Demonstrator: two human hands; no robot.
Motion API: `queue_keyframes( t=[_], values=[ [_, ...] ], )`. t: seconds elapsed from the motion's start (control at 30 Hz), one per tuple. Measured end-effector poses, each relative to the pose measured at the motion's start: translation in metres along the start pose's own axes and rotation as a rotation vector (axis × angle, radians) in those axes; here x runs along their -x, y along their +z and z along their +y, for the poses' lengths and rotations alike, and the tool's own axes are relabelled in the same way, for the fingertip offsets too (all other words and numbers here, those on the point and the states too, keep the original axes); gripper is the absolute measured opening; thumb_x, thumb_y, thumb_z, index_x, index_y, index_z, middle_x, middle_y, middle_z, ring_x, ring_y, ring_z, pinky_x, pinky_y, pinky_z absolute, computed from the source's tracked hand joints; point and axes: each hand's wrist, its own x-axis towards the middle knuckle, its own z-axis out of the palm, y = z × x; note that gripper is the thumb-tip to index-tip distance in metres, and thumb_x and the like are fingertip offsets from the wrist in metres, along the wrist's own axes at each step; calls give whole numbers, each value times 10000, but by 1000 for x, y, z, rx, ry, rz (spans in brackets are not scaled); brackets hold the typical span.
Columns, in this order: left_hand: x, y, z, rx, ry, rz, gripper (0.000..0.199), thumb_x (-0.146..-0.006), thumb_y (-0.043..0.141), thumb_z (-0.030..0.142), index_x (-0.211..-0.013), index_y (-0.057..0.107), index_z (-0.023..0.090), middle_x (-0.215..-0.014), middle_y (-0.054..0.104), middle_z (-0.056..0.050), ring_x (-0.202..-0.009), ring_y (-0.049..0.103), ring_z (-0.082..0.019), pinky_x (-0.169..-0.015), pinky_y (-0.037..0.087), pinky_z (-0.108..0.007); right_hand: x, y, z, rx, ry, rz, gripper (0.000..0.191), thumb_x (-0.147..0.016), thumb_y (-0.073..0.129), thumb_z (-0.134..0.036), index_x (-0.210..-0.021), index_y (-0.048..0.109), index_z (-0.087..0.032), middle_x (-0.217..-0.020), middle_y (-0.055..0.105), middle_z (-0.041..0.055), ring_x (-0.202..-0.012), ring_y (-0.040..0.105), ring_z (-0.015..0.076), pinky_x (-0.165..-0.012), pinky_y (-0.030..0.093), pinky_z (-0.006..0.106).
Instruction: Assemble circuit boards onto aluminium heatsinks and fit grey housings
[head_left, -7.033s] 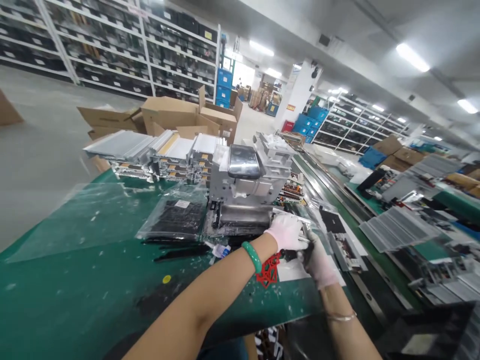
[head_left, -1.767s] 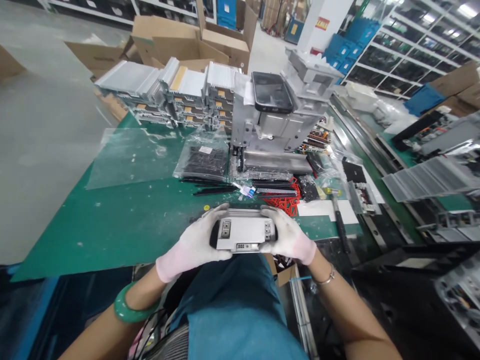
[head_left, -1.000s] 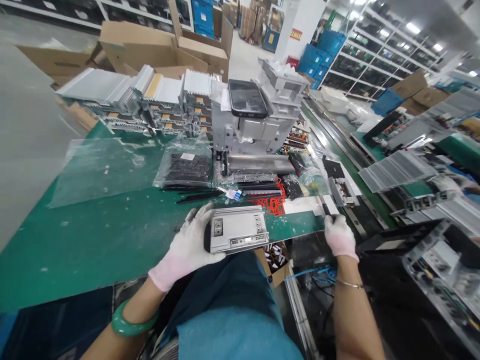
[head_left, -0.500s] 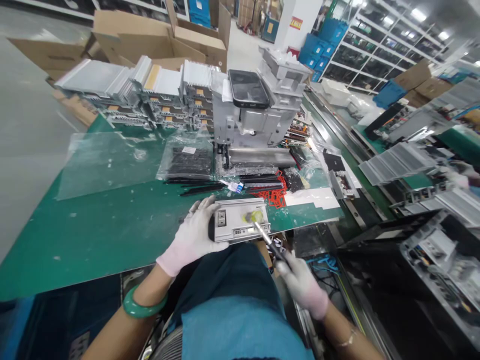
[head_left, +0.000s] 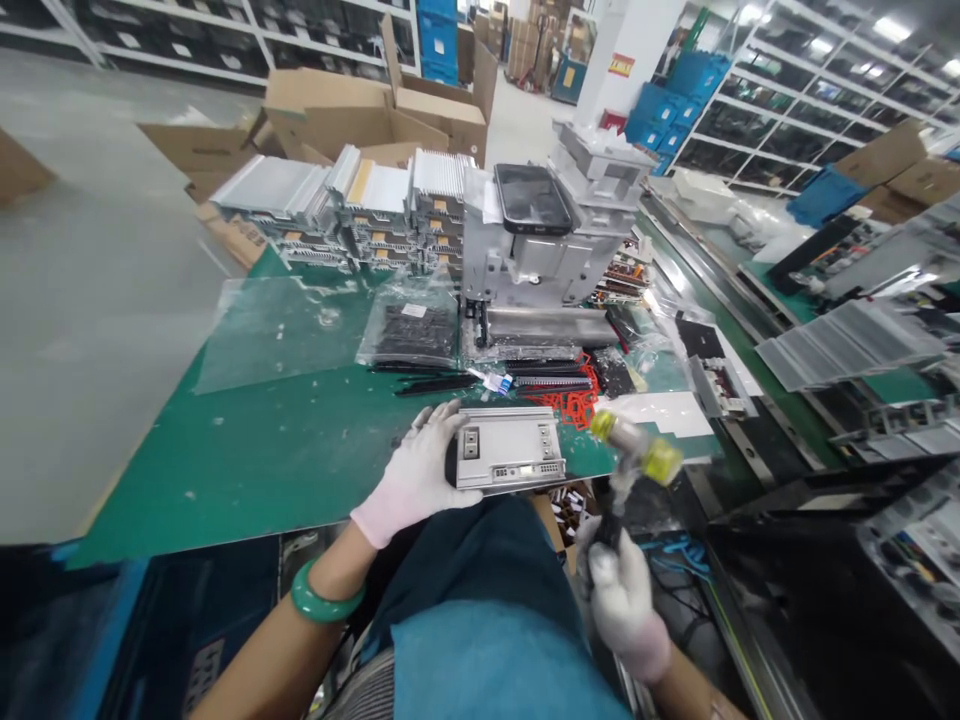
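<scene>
Item 1: a left hand [head_left: 416, 472] in a white knit glove with a pink cuff, open, fingers spread, palm pressed flat on the left end of item 2. Item 2: a flat, rectangular silver metal electronic module [head_left: 508, 449] with black terminal blocks and a black left end, lying on a green anti-static mat [head_left: 247, 445] at the table's near edge. Item 3: a right hand [head_left: 622, 603] in a matching glove, closed in a firm grip around the black handle of item 4. Item 4: a double-headed mallet [head_left: 636, 446] with clear-and-yellow faces, raised just beside the module's right end, not touching it. Item 5: a green bangle [head_left: 326, 603] on the left wrist. Also on the mat, farther off: 1 clear plastic bag of black parts [head_left: 411, 335], 1 loose clear plastic sheet [head_left: 277, 335] and 1 red plastic lattice piece [head_left: 570, 405]. Behind these: 1 stacked grey metal assembly [head_left: 544, 255] topped by a dark-glass panel [head_left: 532, 198], finned aluminium heat sinks [head_left: 345, 190], open brown cardboard boxes [head_left: 367, 110] and blue plastic crates [head_left: 679, 90].
</scene>
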Motion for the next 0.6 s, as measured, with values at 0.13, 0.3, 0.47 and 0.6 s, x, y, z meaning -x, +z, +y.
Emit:
queue_keyframes(
  t=[0.13, 0.3, 0.47, 0.6],
  values=[
    [0, -2, 0, -2, -24, -23, 948, -550, 797, 501, -1331, 375, 168, -1486, 389, -206, -1403, 331, -383, -1180, 247, -563, -1, 4, -3, 145, 36, -110, 432, -931, 406, -556, -934, 668, -212, -770, 678, 61, -713, 645, 226, -684, 531, 329],
    [0, -4, 2, -8, -77, -52, 964, -556, 794, 494, -1354, 369, 160, -1497, 381, -199, -1406, 294, -429, -1134, 315, -598, -2, 17, 4, 150, -92, 30, 525, -934, 323, -611, -970, 677, -224, -719, 679, 67, -658, 658, 235, -615, 544, 333],
    [0, -2, 0, -42, -97, -27, 931, -565, 774, 451, -1362, 361, 207, -1459, 447, -157, -1377, 350, -429, -1076, 410, -578, -18, 3, 6, 217, -21, 4, 515, -948, 327, -593, -977, 674, -213, -746, 700, 73, -680, 667, 236, -613, 535, 318],
    [-2, 1, -4, -61, -70, 65, 863, -538, 749, 408, -1303, 394, 226, -1382, 520, -152, -1333, 416, -433, -1021, 468, -577, -49, -50, 12, 329, 55, 439, 495, -957, 359, -539, -1198, 594, -176, -909, 702, 102, -740, 677, 246, -619, 533, 330]
  ],
)
